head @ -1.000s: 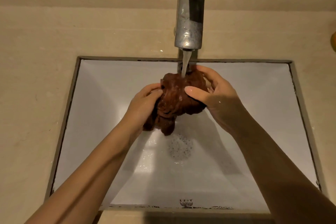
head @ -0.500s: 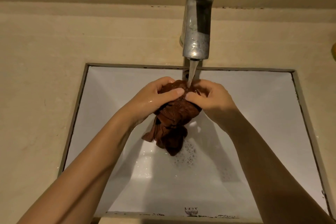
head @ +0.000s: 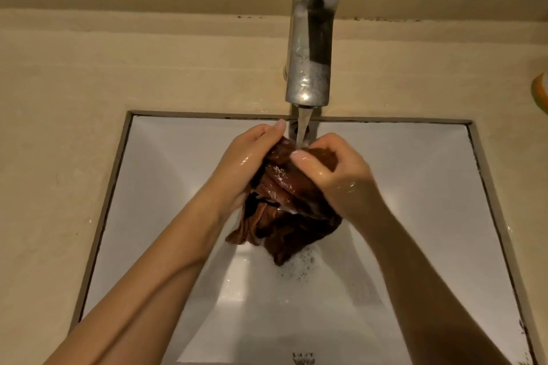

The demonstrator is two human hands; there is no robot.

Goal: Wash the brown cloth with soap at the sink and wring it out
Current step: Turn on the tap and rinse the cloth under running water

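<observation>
Over the white rectangular sink [head: 166, 175], set into a beige counter [head: 59, 98], both hands hold the brown cloth [head: 284, 204] bunched up under the running water [head: 303, 127] that falls from the chrome tap [head: 311, 47]. The left hand [head: 246, 166] curls around the cloth's left side, its thumb reaching up toward the stream, and the right hand [head: 335, 175] grips the cloth from the right with its fingers wrapped over the top and its thumb pressed across the wet fabric. The stream lands on the cloth between the two hands, just where they come closest. The cloth is soaked and glossy, and its lower folds hang loose below the hands, above the basin floor. Soap bubbles [head: 302, 270] lie on the basin just beneath the dangling end. At the right edge of the counter sits part of an orange object [head: 541, 92], cut off by the frame.
</observation>
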